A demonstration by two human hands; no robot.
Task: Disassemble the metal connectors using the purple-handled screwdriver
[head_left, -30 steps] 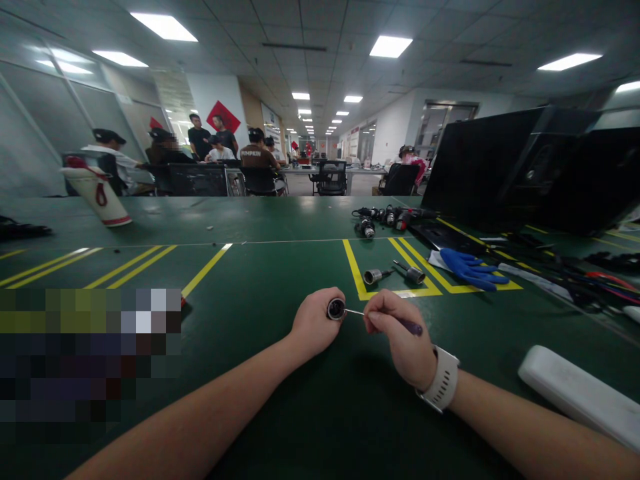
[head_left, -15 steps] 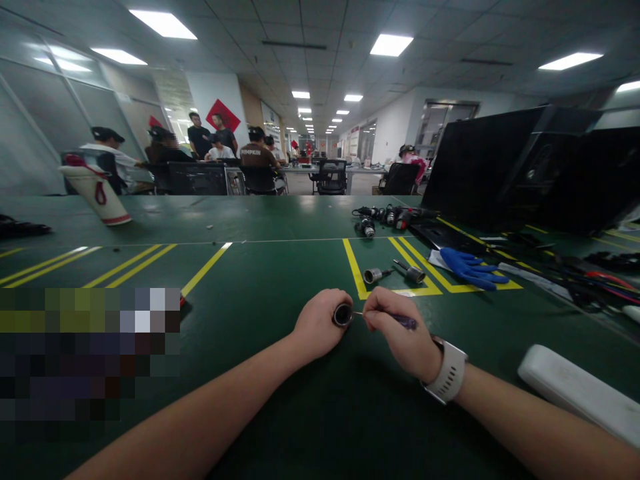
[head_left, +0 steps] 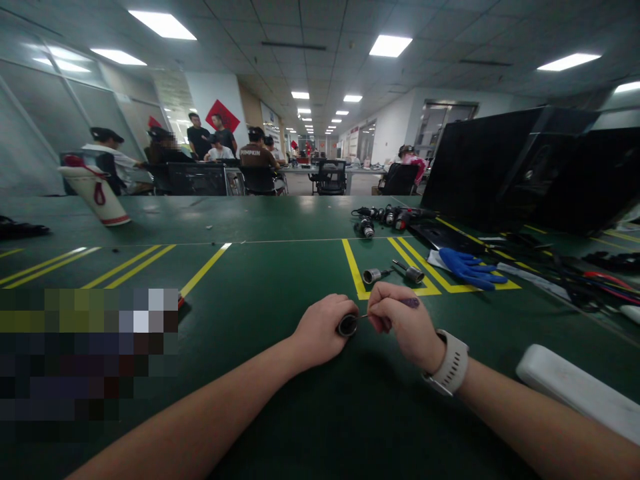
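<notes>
My left hand is closed round a small black cylindrical part, its round open end turned toward my right hand. My right hand, with a white watch on the wrist, pinches a thin tool with a purple handle; its metal tip reaches into the part's opening. Both hands rest low over the green table, close together in front of me.
Two metal sockets lie just beyond my hands in yellow-marked boxes. A blue glove, more dark parts, black monitors and cables sit to the right, a white bar at right front. A white cup stands far left. People sit beyond.
Both hands shifted slightly right and down. My right hand raised the tool's purple handle, so the tool now slants down into the part; the part's opening turned more toward the right.
</notes>
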